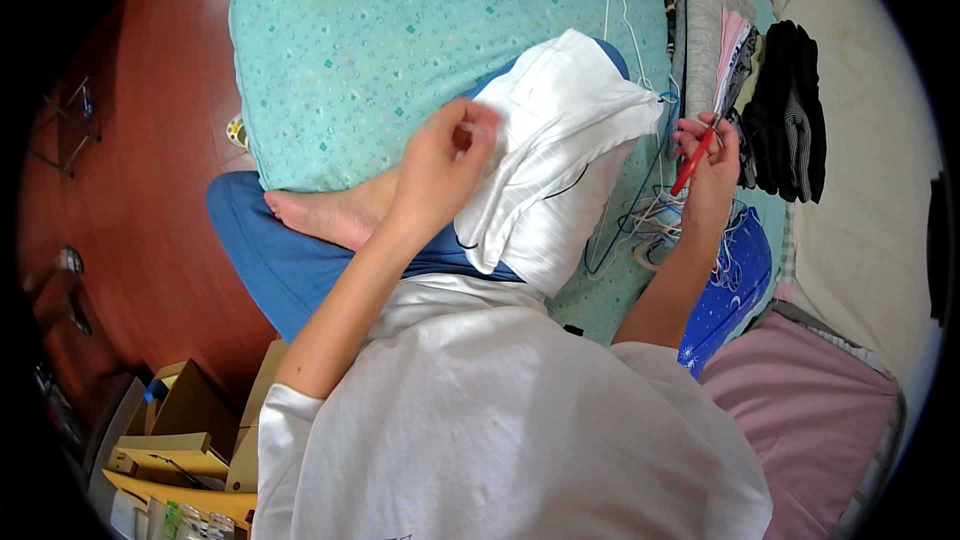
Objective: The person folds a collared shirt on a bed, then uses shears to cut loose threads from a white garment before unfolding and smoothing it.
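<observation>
Flower-printed mint bedding [400, 40] spreads beyond striped white cloth [560, 130]; right hand [714, 175] has its grip around a slim red tool [692, 170]; left hand's [445, 158] grip, blurred, I cannot tell.

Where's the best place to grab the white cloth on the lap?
Probably pinch the white cloth by its corner on the right, coming from the right: that corner juts out past the blue-covered knee, while the rest lies draped in creases.
</observation>
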Available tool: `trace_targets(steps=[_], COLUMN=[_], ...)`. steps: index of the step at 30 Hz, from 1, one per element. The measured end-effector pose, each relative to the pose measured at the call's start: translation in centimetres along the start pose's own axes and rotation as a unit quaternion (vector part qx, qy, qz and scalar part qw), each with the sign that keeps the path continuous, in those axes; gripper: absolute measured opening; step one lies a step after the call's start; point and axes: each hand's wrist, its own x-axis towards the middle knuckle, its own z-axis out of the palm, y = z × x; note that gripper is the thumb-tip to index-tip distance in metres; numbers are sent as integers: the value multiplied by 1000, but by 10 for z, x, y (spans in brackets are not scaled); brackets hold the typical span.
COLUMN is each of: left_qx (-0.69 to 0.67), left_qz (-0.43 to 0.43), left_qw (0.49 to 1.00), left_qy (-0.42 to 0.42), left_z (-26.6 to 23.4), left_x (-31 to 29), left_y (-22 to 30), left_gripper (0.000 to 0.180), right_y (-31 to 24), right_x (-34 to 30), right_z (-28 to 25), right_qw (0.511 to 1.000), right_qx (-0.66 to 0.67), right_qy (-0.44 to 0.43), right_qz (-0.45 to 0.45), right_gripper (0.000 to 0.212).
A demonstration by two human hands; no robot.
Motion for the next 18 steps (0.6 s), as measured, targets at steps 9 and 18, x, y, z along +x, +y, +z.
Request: trace_targets(steps=[9, 18], left_qx=[51, 66], left_qz=[60, 64], left_qw=[993, 989], left_qy=[88, 117], left_z=[37, 31], left_x=[49, 55], left_y=[-15, -21], left_gripper=[16, 8], right_y=[-24, -3], right_x=[-56, -69], right_z=[74, 80], right_qw=[871, 845], right_qx=[299, 243], right_qy=[-352, -369], right_qz=[169, 300], right_gripper=[45, 44])
